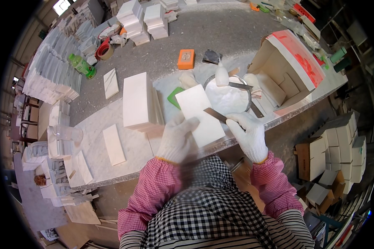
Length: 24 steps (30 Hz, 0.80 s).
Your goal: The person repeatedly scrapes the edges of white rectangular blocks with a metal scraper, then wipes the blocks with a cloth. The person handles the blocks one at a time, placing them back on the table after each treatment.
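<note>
My left hand, in a white knit glove, is closed on the left edge of a white rectangular tile, thumb on its face. The tile is tilted over the near edge of the bench. In my gloved right hand is a flat metal blade, pinched between thumb and fingers; its free end lies over the tile's face. Just beyond the tile stands a round bowl of white paste, with a white squeeze bottle and another metal blade at its rim.
A tall stack of white tiles stands left of my left hand. An open cardboard box is at the right. Beyond the bowl sit an orange box and a green pad. Loose tiles lie on the left.
</note>
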### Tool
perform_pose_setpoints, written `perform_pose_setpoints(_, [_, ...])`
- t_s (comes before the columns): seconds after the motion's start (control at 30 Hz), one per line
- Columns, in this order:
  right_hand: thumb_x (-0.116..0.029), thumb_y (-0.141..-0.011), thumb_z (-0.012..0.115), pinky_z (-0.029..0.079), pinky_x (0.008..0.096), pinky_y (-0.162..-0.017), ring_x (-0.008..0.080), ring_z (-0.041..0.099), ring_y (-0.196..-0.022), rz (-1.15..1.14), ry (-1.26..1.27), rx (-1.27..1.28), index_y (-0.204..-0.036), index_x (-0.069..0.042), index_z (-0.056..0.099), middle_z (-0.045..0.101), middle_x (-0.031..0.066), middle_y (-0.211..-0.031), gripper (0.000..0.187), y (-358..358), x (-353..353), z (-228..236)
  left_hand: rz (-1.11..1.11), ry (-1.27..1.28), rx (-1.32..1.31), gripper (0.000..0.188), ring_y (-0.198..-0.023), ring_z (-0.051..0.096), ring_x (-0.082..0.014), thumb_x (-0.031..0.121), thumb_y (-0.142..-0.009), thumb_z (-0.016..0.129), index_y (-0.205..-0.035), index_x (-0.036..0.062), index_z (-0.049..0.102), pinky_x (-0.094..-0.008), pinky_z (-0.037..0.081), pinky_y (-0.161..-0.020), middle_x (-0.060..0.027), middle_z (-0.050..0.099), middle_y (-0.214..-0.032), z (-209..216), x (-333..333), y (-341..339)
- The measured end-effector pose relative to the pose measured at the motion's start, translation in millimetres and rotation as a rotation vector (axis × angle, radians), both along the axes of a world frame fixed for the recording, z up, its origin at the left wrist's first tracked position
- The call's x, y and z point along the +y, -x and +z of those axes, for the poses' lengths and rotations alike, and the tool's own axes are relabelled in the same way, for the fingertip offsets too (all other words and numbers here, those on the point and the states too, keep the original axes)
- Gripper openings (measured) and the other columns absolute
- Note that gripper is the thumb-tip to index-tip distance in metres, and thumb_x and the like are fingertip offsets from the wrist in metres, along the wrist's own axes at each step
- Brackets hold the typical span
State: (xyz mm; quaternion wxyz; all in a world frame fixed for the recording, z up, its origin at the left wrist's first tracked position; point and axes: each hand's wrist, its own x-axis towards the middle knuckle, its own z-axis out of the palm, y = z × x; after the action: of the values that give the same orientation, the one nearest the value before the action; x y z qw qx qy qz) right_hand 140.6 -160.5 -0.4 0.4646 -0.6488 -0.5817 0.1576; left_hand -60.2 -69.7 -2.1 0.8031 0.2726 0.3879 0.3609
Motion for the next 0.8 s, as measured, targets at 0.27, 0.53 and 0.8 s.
perform_pose_setpoints(0.27, [-0.004,-0.093,0.066,0.057,0.0371,-0.071,0.0307,0.072,-0.077,-0.108,0.047,0.05,-0.101,-0.002,0.073,0.072,0.0168,-0.09,0.011,6.3,-5.3,1.1,-0.031,-0.027,-0.045,0.038,-0.12,0.065,-0.0237,-0.002,-0.102,0.053,-0.139,-0.0115,0.053,-0.0323,0.053,-0.106,-0.0182,0.065,-0.132,-2.2,-0.5,4.5])
perform_pose_setpoints(0.53, [-0.005,-0.086,0.073,0.057,0.0384,-0.072,0.0308,0.07,-0.083,0.066,-0.241,-0.328,-0.114,-0.004,0.075,0.072,0.0133,-0.094,0.028,3.2,-3.1,-13.7,-0.216,-0.536,0.386,0.03,-0.113,0.065,-0.0242,0.007,-0.105,0.048,-0.127,-0.0102,0.06,-0.0338,0.053,-0.098,-0.0172,0.068,-0.124,-35.1,0.2,21.6])
perform_pose_setpoints(0.8, [-0.005,-0.081,0.075,0.055,0.0389,-0.071,0.0304,0.069,-0.082,0.176,-0.11,-0.3,-0.118,-0.01,0.075,0.071,0.0103,-0.092,0.037,23.7,-18.6,-32.3,-0.036,-0.101,0.101,0.033,-0.112,0.065,-0.0249,0.013,-0.107,0.045,-0.128,-0.0089,0.058,-0.0362,0.054,-0.097,-0.018,0.066,-0.123,-56.3,-14.9,27.9])
